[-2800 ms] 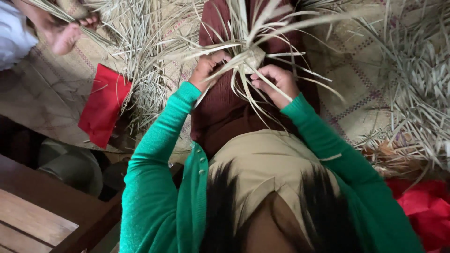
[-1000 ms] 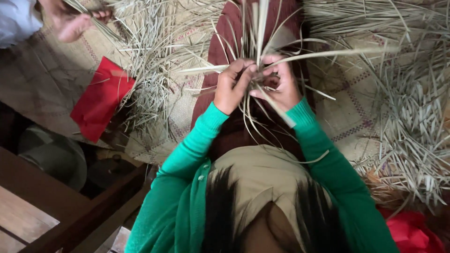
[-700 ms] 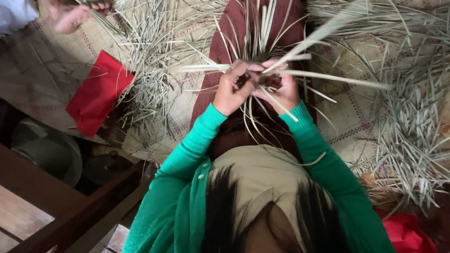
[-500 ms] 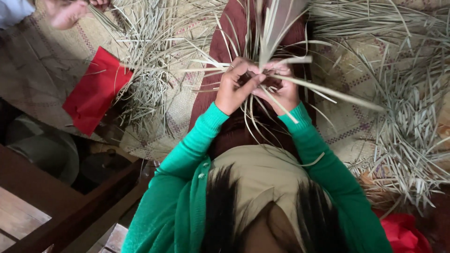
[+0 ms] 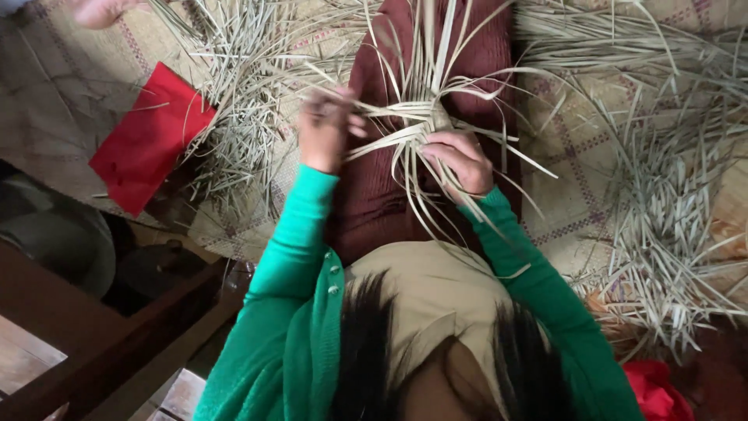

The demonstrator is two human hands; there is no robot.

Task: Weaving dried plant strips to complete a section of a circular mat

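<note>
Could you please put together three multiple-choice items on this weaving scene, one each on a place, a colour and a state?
1. Where does the red cloth lie?
A. on the mat, on the left-hand side of the woven strips
B. on the person's lap
C. under the right hand

2. What colour are the person's sleeves?
A. yellow
B. green
C. blue

3. What is the right hand doing?
A. resting flat on the mat
B. holding a knife
C. gripping the woven strips

Answers:
1. A: it lies on the mat beside a loose pile of strips, away from the lap.
2. B: both arms are in bright green.
3. C: its fingers close on the knot of strips, while the left hand pulls a strand.
</note>
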